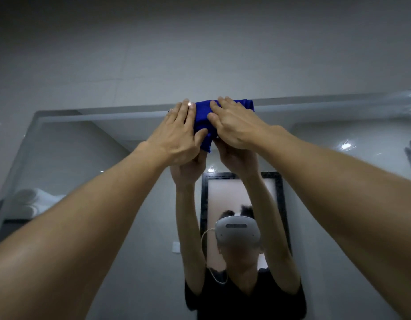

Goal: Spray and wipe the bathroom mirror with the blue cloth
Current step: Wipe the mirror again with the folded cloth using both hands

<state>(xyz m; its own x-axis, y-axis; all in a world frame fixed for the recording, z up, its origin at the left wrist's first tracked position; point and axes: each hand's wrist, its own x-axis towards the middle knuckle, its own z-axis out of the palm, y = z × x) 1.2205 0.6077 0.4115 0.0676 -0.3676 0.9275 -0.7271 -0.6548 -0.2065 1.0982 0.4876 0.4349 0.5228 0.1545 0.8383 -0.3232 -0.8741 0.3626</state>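
The blue cloth (201, 121) is bunched flat against the top edge of the bathroom mirror (89, 158), near the middle of its width. My left hand (179, 132) presses on the cloth's left part, fingers stretched upward. My right hand (234, 123) lies over its right part, fingers reaching to the mirror's upper rim. Both arms are raised overhead. A corner of the cloth hangs down between my hands. No spray bottle is in view.
The mirror reflects a person in a dark shirt with a white headset (236, 234), arms raised, and a dark-framed doorway (278, 204) behind. White rolled towels (29, 202) show at the left. A grey tiled wall (199, 54) rises above the mirror.
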